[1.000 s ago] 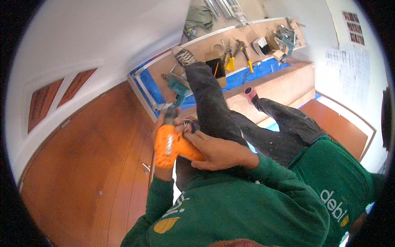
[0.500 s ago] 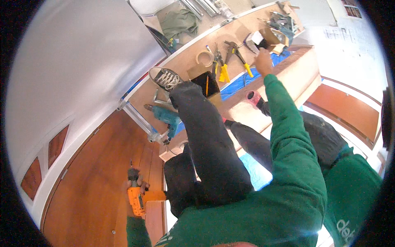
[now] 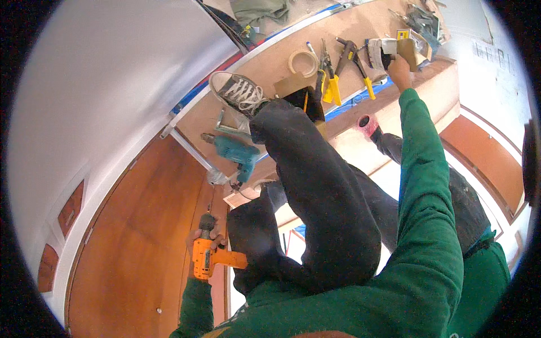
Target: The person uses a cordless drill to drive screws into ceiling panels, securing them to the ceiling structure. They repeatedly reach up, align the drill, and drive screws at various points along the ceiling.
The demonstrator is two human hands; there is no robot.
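Observation:
An orange cordless drill (image 3: 203,260) is in my left hand (image 3: 214,241), its chuck pointing away from me. My fingers wrap round the drill's front, and its orange handle sticks out to the right. At the far right of the bench my right hand (image 3: 399,73) reaches into a small open cardboard box (image 3: 417,56). The fingertips are hidden inside it, so what they touch does not show. A white box flap (image 3: 381,47) stands beside that hand. To its left lie a caulking-gun-like tool with a yellow handle (image 3: 355,59) and yellow-handled pliers (image 3: 332,87).
A wooden plank bench (image 3: 248,73) carries a tape roll (image 3: 303,63), a dark open box (image 3: 301,104) with a pencil, and a teal corded drill (image 3: 234,152). A sneaker (image 3: 239,93) rests on it. A brown wooden door panel (image 3: 135,225) lies left; a pinkish round-ended thing (image 3: 367,125) is near the bench edge.
The view has shifted, so the bench things sit farther right. My left hand has turned the drill, showing its handle. My right hand has gone deeper into the box.

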